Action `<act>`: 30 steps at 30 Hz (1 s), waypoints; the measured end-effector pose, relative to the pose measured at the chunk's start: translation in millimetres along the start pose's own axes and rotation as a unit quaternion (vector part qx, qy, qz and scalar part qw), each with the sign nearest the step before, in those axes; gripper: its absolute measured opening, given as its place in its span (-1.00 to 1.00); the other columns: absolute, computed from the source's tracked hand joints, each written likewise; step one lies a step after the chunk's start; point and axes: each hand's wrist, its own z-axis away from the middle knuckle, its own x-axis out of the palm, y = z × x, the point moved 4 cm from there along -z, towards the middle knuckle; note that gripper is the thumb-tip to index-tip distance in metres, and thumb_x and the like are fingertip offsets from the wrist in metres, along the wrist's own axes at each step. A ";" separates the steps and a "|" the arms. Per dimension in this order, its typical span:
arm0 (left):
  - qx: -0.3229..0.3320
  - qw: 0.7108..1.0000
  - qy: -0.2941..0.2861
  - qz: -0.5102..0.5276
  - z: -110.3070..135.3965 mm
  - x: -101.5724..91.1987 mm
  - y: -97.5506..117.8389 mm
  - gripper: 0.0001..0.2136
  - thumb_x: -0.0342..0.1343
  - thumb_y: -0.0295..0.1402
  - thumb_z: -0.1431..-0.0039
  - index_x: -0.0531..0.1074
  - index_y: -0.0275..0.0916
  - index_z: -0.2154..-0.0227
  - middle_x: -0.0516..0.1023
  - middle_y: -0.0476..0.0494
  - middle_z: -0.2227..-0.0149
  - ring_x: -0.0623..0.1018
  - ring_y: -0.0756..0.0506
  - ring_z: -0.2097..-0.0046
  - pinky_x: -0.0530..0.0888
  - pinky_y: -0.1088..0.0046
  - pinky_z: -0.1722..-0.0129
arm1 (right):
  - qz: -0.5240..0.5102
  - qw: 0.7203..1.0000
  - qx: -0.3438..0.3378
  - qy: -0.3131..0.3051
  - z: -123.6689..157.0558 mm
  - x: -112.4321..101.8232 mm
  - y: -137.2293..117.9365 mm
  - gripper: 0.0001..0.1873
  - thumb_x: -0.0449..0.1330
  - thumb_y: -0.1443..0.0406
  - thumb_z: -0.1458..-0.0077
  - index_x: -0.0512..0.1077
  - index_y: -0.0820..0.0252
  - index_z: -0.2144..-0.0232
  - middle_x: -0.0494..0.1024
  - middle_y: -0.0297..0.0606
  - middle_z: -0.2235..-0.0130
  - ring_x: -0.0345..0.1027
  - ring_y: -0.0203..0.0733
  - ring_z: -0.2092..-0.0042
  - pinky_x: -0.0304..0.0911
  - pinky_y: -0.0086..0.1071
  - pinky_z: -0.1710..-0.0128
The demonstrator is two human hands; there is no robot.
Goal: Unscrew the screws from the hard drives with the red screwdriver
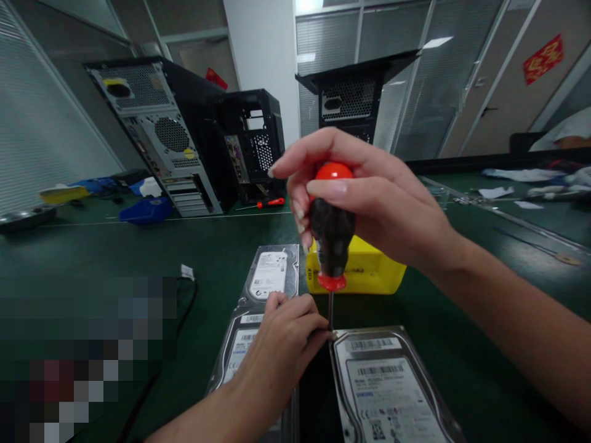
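My right hand (369, 191) is wrapped around the red and black handle of a screwdriver (330, 240), held upright. Its shaft points down to the top left corner of a Samsung hard drive (388, 381) on the table. At that same corner, the thumb and fingertips of my left hand (289, 335) are pinched together beside the screwdriver's tip. What they hold, if anything, is too small to tell. Under my left hand and wrist lies a second Samsung hard drive (240, 351), partly covered. Beyond it is another hard drive (270, 271) with a white label.
Behind my right hand stands a yellow bin (369, 271). Computer cases (194, 129) line the back of the green table (138, 252), with a red-handled screwdriver (272, 202) near them. A blue bin (146, 210) and a black cable (187, 307) are at left.
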 end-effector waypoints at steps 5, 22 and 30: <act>-0.022 1.000 -0.010 0.019 -0.5 -0.2 -3.0 -0.86 0.18 -0.59 -0.01 0.47 -0.20 0.44 0.45 0.04 0.41 0.40 -0.03 0.37 0.09 0.34 0.30 | 0.104 0.991 0.046 -0.064 4.7 -11.6 -11.1 -0.77 -0.09 0.38 -0.17 0.21 0.33 0.12 0.32 -0.33 0.27 0.29 -0.45 0.25 0.34 -0.52 0.24; -0.079 0.991 -0.058 0.092 -1.8 -4.6 -8.4 -0.83 0.08 -0.58 -0.11 0.50 -0.18 0.37 0.43 0.00 0.42 0.42 -0.04 0.35 0.19 0.32 0.29 | 0.255 0.962 0.037 -0.087 8.8 -20.2 -22.7 -0.64 -0.03 0.37 -0.09 0.19 0.28 0.03 0.31 -0.49 0.03 0.25 -0.54 0.10 0.23 -0.65 0.10; -0.074 0.992 -0.048 0.090 -0.5 -5.5 -1.4 -0.81 0.12 -0.58 -0.04 0.48 -0.15 0.33 0.45 0.00 0.36 0.42 -0.07 0.31 0.18 0.26 0.25 | 0.256 0.960 -0.038 -0.110 6.3 -16.3 -22.6 -0.68 0.02 0.37 -0.12 0.20 0.45 0.08 0.30 -0.25 0.03 0.22 -0.48 0.04 0.28 -0.71 0.15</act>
